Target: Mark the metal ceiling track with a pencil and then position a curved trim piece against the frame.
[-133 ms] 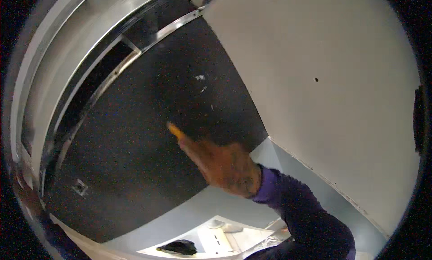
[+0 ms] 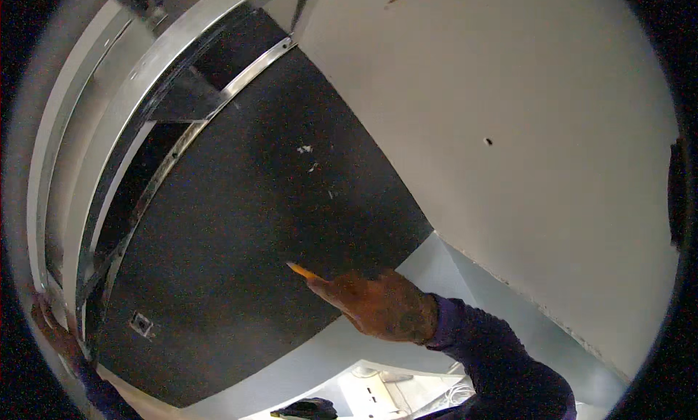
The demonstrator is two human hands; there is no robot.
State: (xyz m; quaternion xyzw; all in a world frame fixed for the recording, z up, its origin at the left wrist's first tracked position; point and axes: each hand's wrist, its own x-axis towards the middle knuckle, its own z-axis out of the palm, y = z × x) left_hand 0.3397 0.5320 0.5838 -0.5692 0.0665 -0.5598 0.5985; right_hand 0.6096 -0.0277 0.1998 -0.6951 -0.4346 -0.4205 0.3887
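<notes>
My right hand [image 2: 382,304] is closed around a yellow-orange pencil [image 2: 301,270]; its pointed tip sticks out past the fingers toward the upper left. Behind it spreads a large dark grey panel [image 2: 240,224], and I cannot tell whether the tip touches it. At the far left my left hand [image 2: 57,334] lies with fingers stretched out along the lower end of a curved-looking metal frame [image 2: 76,224]. That hand is dim and near the picture's rim.
A pale wall surface [image 2: 509,71] with a small dark hole borders the panel on the right. Whitish marks [image 2: 305,150] and a small square fitting [image 2: 142,324] show on the panel. Below are a bright opening with white cables [image 2: 458,394] and a black object [image 2: 309,408].
My right hand with the pencil has moved down and slightly right, farther from the whitish marks on the panel. The whole view has shifted a little; my left hand stays by the frame.
</notes>
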